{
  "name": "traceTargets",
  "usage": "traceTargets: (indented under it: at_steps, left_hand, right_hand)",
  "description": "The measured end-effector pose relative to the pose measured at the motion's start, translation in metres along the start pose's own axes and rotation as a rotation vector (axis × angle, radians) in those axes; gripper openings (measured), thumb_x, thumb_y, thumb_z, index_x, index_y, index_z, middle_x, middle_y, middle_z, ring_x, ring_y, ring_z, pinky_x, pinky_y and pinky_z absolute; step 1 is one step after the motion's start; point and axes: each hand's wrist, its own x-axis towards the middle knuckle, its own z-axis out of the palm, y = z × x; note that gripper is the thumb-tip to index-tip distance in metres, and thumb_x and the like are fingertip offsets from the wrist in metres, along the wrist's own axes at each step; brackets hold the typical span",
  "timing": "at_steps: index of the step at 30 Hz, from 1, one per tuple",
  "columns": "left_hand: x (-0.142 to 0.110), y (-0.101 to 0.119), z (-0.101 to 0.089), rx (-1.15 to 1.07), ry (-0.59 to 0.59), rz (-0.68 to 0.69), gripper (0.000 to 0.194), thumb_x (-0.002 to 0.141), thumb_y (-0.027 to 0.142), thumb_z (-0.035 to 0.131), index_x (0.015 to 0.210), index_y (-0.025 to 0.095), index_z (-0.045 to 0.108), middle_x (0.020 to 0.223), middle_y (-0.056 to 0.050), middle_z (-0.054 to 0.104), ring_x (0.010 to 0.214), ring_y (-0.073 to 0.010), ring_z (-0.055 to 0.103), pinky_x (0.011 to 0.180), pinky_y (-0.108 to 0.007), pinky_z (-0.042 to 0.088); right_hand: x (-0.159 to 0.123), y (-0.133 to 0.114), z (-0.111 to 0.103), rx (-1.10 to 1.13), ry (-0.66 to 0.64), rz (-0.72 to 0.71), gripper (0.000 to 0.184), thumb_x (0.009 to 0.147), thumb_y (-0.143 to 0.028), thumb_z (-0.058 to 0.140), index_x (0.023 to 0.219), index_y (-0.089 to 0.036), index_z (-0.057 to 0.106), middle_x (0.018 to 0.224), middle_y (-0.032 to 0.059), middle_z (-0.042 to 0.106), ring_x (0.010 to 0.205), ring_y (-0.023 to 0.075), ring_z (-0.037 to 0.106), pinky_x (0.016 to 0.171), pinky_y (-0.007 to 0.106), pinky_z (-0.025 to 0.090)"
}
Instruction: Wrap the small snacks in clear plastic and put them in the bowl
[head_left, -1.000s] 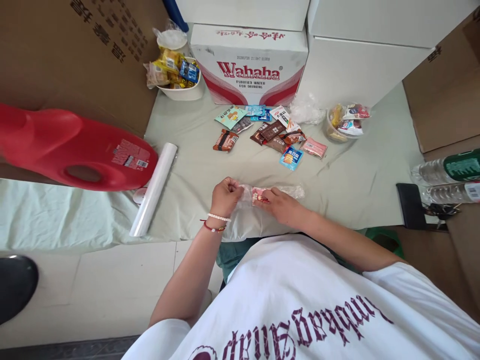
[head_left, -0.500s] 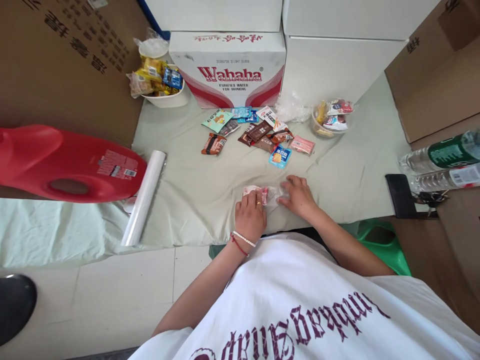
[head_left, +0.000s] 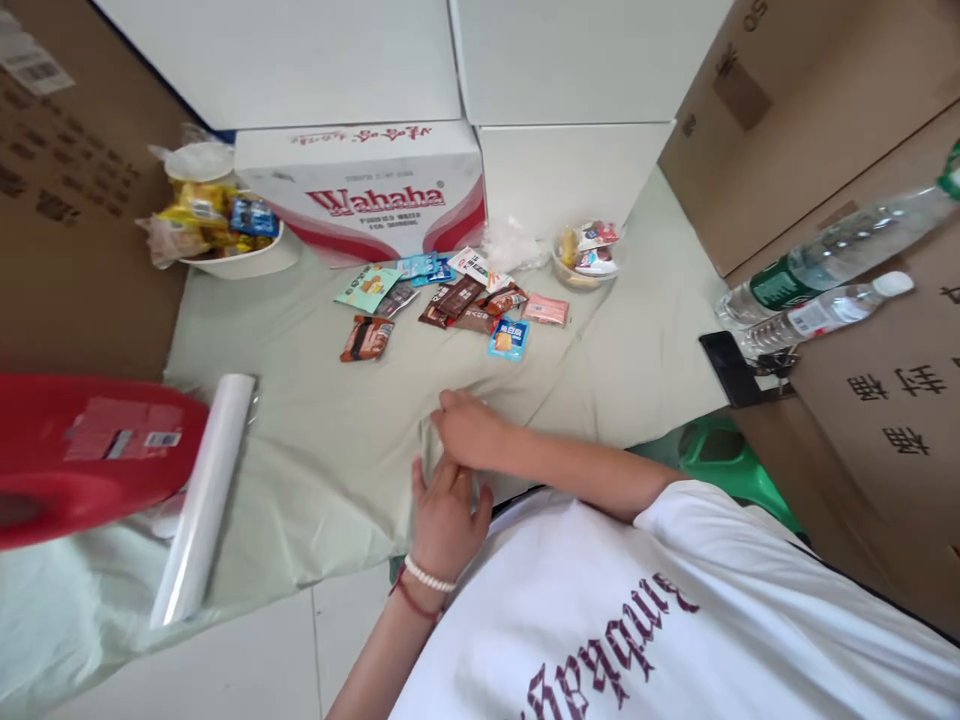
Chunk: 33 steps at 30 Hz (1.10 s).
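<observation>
My left hand (head_left: 448,520) rests palm down near the table's front edge, fingers apart, with a white beaded bracelet and a red cord at its wrist. Across its fingertips lies my right hand (head_left: 471,432), its fingers curled in and pressed together. Whatever the right hand pinches is hidden; a faint glint of clear plastic film (head_left: 429,436) shows at its left side. The small red-and-white packet is out of sight under the hands. Beyond them lie several snack packets, among them a blue one (head_left: 509,339), a pink one (head_left: 547,309) and a brown one (head_left: 367,338).
A plastic wrap roll (head_left: 204,500) and a red jug (head_left: 90,460) are at left. Behind stand a snack-filled white bowl (head_left: 247,262), a clear tub (head_left: 585,272) and a Wahaha carton (head_left: 367,200). Bottles (head_left: 825,310) and a black phone (head_left: 724,368) lie at right.
My right hand has moved left onto my left fingertips and closed. The left fingers have spread, and the packet is now covered. The head view has turned to the right.
</observation>
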Motion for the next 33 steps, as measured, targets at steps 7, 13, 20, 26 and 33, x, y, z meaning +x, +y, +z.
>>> traceTargets:
  at_steps: [7, 13, 20, 26, 33]
  left_hand:
    - [-0.044, -0.054, -0.012, -0.006, 0.222, -0.186, 0.017, 0.090, 0.023, 0.056, 0.100, 0.027, 0.069, 0.118, -0.013, 0.075, 0.137, -0.0385, 0.055, 0.115, -0.068, 0.036]
    - [-0.024, -0.063, 0.010, -0.083, 0.302, -0.195, 0.012, 0.088, 0.021, 0.058, 0.092, 0.026, 0.069, 0.108, -0.010, 0.073, 0.130, -0.0344, 0.060, 0.113, -0.062, 0.043]
    - [-0.013, -0.052, 0.035, 0.129, 0.413, -0.081, 0.012, 0.086, 0.015, 0.061, 0.097, 0.016, 0.066, 0.108, -0.016, 0.070, 0.121, -0.0334, 0.065, 0.104, -0.051, 0.051]
    - [-0.016, -0.052, 0.037, 0.123, 0.448, -0.069, 0.015, 0.086, 0.013, 0.064, 0.100, 0.018, 0.066, 0.108, -0.015, 0.072, 0.119, -0.0315, 0.067, 0.101, -0.046, 0.051]
    - [-0.020, -0.045, 0.038, 0.123, 0.491, -0.121, 0.018, 0.085, 0.010, 0.063, 0.101, 0.019, 0.066, 0.109, -0.014, 0.073, 0.116, -0.0295, 0.068, 0.097, -0.042, 0.051]
  right_hand:
    - [-0.020, 0.002, 0.016, -0.080, 0.115, -0.036, 0.035, 0.092, -0.042, 0.070, 0.117, -0.018, 0.070, 0.125, 0.0147, 0.063, 0.116, 0.0326, 0.051, 0.093, 0.046, 0.048]
    - [-0.036, 0.037, 0.007, 0.129, 0.159, 0.041, 0.031, 0.103, -0.021, 0.051, 0.131, -0.020, 0.064, 0.132, 0.0160, 0.066, 0.119, 0.0272, 0.058, 0.103, 0.045, 0.047]
    - [-0.033, 0.219, -0.100, 0.487, 0.862, 0.433, 0.042, 0.102, -0.056, 0.046, 0.125, -0.026, 0.065, 0.124, 0.0083, 0.071, 0.119, 0.0284, 0.063, 0.108, 0.048, 0.048]
    - [0.025, 0.326, -0.157, 0.233, 0.657, 0.792, 0.049, 0.100, -0.054, 0.054, 0.129, -0.014, 0.059, 0.112, 0.0153, 0.068, 0.103, 0.0278, 0.068, 0.091, 0.041, 0.052]
    - [0.036, 0.305, -0.125, -0.165, 0.409, 0.731, 0.027, 0.104, -0.020, 0.046, 0.122, -0.007, 0.062, 0.120, 0.0228, 0.065, 0.115, 0.0308, 0.057, 0.099, 0.045, 0.039]
